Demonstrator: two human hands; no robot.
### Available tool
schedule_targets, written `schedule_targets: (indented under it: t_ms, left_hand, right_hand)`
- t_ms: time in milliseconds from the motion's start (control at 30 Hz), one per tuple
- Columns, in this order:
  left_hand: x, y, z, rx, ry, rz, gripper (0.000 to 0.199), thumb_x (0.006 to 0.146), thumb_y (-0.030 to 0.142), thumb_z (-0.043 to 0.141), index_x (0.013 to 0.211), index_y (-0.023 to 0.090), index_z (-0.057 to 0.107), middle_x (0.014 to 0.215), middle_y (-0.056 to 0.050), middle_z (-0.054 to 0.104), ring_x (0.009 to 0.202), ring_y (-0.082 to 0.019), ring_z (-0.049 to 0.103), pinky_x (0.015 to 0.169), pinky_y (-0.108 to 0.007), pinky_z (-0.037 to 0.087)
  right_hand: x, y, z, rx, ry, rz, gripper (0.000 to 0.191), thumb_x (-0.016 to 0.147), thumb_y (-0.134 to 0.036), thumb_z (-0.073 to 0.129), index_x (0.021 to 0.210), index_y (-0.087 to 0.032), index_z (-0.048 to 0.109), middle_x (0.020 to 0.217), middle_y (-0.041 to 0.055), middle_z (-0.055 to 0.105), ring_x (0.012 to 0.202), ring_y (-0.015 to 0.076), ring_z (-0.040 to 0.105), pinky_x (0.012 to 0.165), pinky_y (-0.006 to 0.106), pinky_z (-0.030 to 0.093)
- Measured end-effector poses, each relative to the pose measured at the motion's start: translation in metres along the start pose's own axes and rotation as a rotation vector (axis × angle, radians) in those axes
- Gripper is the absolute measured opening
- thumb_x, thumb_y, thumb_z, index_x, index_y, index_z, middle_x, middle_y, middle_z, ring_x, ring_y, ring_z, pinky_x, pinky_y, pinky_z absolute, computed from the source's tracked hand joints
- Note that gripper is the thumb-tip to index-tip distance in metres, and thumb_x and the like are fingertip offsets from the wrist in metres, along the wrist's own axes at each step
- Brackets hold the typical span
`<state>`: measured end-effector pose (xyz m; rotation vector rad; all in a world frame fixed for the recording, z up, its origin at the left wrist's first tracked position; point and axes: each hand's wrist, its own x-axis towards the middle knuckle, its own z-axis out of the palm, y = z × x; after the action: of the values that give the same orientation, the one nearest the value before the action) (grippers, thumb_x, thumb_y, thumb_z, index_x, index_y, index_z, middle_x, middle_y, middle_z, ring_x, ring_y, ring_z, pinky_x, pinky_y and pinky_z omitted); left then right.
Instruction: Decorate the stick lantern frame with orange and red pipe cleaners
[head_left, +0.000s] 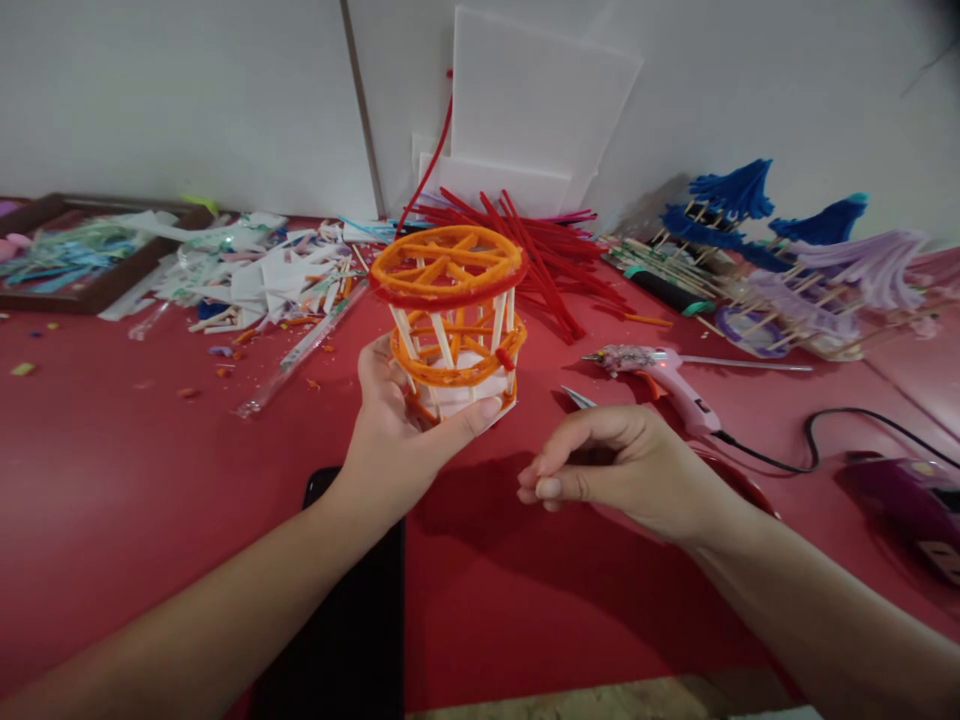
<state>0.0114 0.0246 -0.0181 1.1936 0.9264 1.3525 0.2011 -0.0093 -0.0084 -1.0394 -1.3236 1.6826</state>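
Observation:
My left hand (397, 410) is wrapped round the lower part of a small carousel-like frame (454, 265), holding it upright above the table. Orange pipe-cleaner rings, the top one spoked and edged in red, are joined by pale wooden sticks. A short red piece (505, 357) sits on the middle ring, and white material shows inside the base. To the right and lower, apart from the frame, my right hand (622, 470) is closed in a pinch; whatever its fingertips hold, if anything, is too small to make out. Just behind it a pointed metal tip (577, 397) shows.
A pink glue gun (660, 375) lies at the right, its black cord (810, 440) running past a purple device (900, 500). Red pipe cleaners (532, 260), scraps (277, 275) and blue and lilac models (817, 260) line the back. A black phone-like slab (345, 620) lies under my left forearm.

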Motion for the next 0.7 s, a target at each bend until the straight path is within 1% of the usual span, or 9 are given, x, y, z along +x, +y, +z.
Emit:
schedule_targets:
  t_ms: [133, 233, 300, 333, 400, 433, 533, 633, 700]
  left_hand:
    - [0.0, 0.0, -0.001, 0.006, 0.007, -0.013, 0.064, 0.064, 0.017, 0.079, 0.107, 0.023, 0.033, 0.117, -0.008, 0.066, 0.1, -0.02, 0.069, 0.09, -0.039, 0.057]
    - [-0.001, 0.0, -0.001, 0.007, 0.003, -0.024, 0.063, 0.065, 0.018, 0.079, 0.107, 0.023, 0.033, 0.118, -0.008, 0.065, 0.101, -0.021, 0.069, 0.092, -0.04, 0.056]
    - [-0.001, 0.001, -0.002, 0.001, 0.008, -0.027, 0.062, 0.064, 0.018, 0.08, 0.106, 0.024, 0.034, 0.117, -0.007, 0.066, 0.101, -0.021, 0.069, 0.091, -0.04, 0.056]
    - [-0.001, 0.001, -0.002, -0.013, 0.011, -0.025, 0.062, 0.064, 0.018, 0.08, 0.106, 0.024, 0.035, 0.117, -0.007, 0.066, 0.101, -0.021, 0.069, 0.091, -0.04, 0.056]
    - [0.0, 0.003, -0.002, -0.061, -0.017, -0.047, 0.058, 0.064, 0.02, 0.081, 0.106, 0.025, 0.04, 0.118, -0.006, 0.067, 0.104, -0.023, 0.068, 0.093, -0.041, 0.056]
    - [0.001, 0.005, -0.002, -0.095, -0.046, -0.075, 0.055, 0.065, 0.024, 0.08, 0.107, 0.025, 0.044, 0.117, -0.007, 0.067, 0.106, -0.024, 0.067, 0.093, -0.042, 0.055]
    - [0.003, 0.012, -0.004, -0.21, -0.156, -0.22, 0.049, 0.068, 0.041, 0.077, 0.108, 0.025, 0.052, 0.11, -0.007, 0.071, 0.105, -0.027, 0.067, 0.092, -0.045, 0.056]
    - [0.004, 0.016, -0.008, -0.317, -0.245, -0.346, 0.051, 0.065, 0.054, 0.075, 0.104, 0.027, 0.057, 0.108, -0.005, 0.071, 0.097, -0.027, 0.07, 0.087, -0.042, 0.058]
    - [0.003, 0.017, -0.012, -0.373, -0.321, -0.419, 0.051, 0.063, 0.061, 0.073, 0.097, 0.026, 0.059, 0.109, -0.005, 0.07, 0.09, -0.026, 0.072, 0.078, -0.039, 0.06]
  right_hand:
    - [0.0, -0.001, 0.001, 0.006, 0.016, 0.014, 0.014, 0.064, -0.022, 0.083, 0.07, -0.016, 0.071, 0.068, 0.0033, 0.074, 0.061, 0.0119, 0.071, 0.058, 0.018, 0.057]
    - [0.002, -0.001, 0.0, 0.042, 0.036, 0.034, 0.011, 0.068, -0.023, 0.081, 0.072, -0.018, 0.072, 0.07, 0.0029, 0.075, 0.065, 0.0126, 0.072, 0.058, 0.019, 0.058]
    - [0.005, 0.001, -0.001, 0.048, 0.085, 0.014, 0.01, 0.07, -0.025, 0.079, 0.075, -0.019, 0.073, 0.075, 0.0027, 0.075, 0.07, 0.0135, 0.072, 0.06, 0.021, 0.06]
    - [0.006, 0.001, -0.002, 0.021, 0.125, -0.021, 0.01, 0.07, -0.026, 0.078, 0.076, -0.02, 0.073, 0.079, 0.0027, 0.075, 0.072, 0.0137, 0.071, 0.061, 0.023, 0.061]
    - [0.007, 0.002, -0.004, -0.096, 0.228, -0.131, 0.011, 0.07, -0.026, 0.078, 0.078, -0.02, 0.073, 0.083, 0.0021, 0.073, 0.07, 0.0128, 0.07, 0.063, 0.024, 0.061]
    - [0.007, 0.002, -0.004, -0.175, 0.286, -0.19, 0.011, 0.071, -0.026, 0.078, 0.078, -0.02, 0.073, 0.082, 0.0016, 0.072, 0.068, 0.012, 0.068, 0.063, 0.024, 0.061]
    - [0.005, 0.002, -0.003, -0.404, 0.432, -0.326, 0.006, 0.075, -0.023, 0.072, 0.08, -0.02, 0.072, 0.074, 0.0011, 0.072, 0.065, 0.0119, 0.067, 0.063, 0.022, 0.058]
    - [0.001, 0.002, 0.002, -0.635, 0.483, -0.436, 0.007, 0.079, -0.018, 0.066, 0.084, -0.02, 0.071, 0.079, 0.0025, 0.074, 0.072, 0.0141, 0.07, 0.069, 0.025, 0.058]
    - [-0.002, 0.002, 0.005, -0.787, 0.496, -0.513, 0.01, 0.081, -0.016, 0.064, 0.087, -0.021, 0.071, 0.083, 0.0026, 0.075, 0.074, 0.0149, 0.07, 0.072, 0.026, 0.058]
